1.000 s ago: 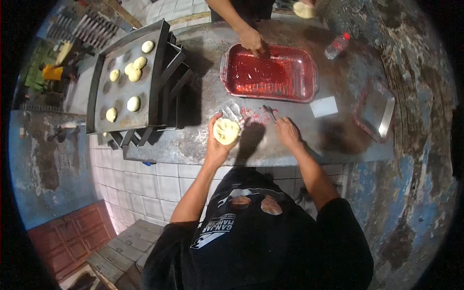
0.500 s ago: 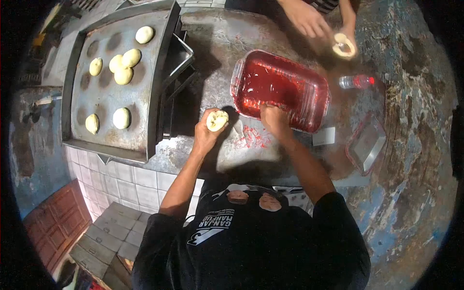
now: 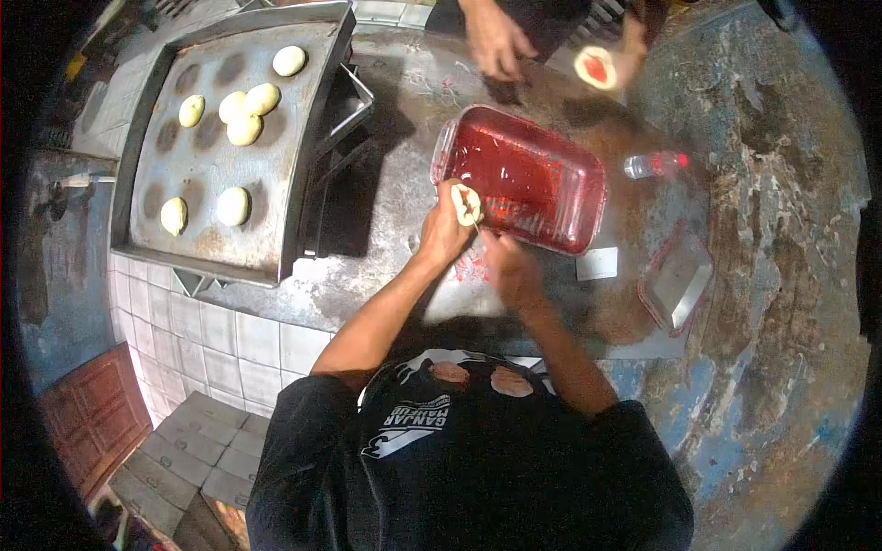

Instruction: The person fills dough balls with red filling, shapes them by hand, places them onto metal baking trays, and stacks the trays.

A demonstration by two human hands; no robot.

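My left hand (image 3: 443, 231) is wrapped round a pale piece of dough (image 3: 468, 197), which is opened into a hollow with dark red inside. It is held at the near left corner of a clear plastic tub (image 3: 595, 207) containing glossy red filling (image 3: 505, 165). Just below the dough, my right hand (image 3: 514, 271) is closed and blurred by motion. A thin thing seems to stick out from its fingers toward the dough, too smeared to name.
A metal baking tray (image 3: 287, 216) with several dough balls (image 3: 233, 207) stands at left. Across the table, another person's hand (image 3: 632, 60) holds dough with red filling (image 3: 596, 69). A plastic bottle (image 3: 656, 164), white card (image 3: 597, 264) and clear lid (image 3: 677, 280) lie at right.
My right hand has come out of the tub toward me, up to the dough. My left hand has moved right with the dough, which now has red inside. The other person's dough now shows red filling.
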